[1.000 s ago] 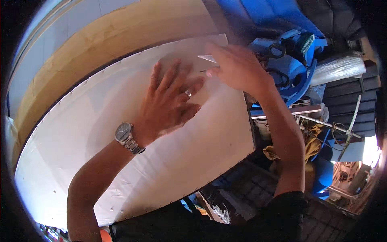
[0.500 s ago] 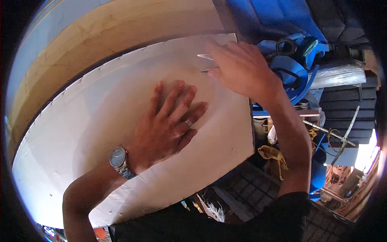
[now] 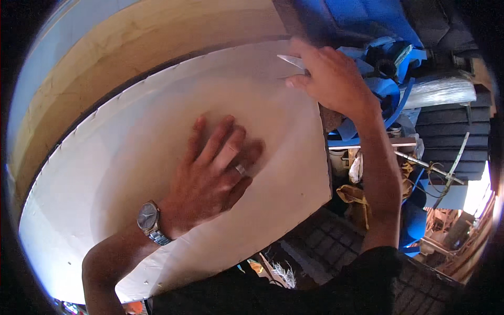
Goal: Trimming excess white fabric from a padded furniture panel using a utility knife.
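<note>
My left hand (image 3: 212, 176) lies spread, palm down, on a large white sheet (image 3: 131, 136) with a long curved, uneven edge; it wears a ring and a metal watch (image 3: 148, 216). My right hand (image 3: 336, 79) is closed on a pointed metal tool, apparently scissors (image 3: 291, 60), over the sheet's upper right corner. The blades point left; the handles are hidden in my fingers.
Beige curved panels (image 3: 157, 31) lie beyond the sheet. At right are blue foam pieces (image 3: 383, 94), a plastic-wrapped roll (image 3: 441, 95), thin rods (image 3: 457, 160), a yellow cloth (image 3: 352, 199) and dark ridged mats (image 3: 449, 136). A dark grid-patterned surface (image 3: 336, 236) shows below.
My left hand has slid down across the sheet, toward me. My right hand, holding the tool, has moved up and to the right, to the sheet's corner.
</note>
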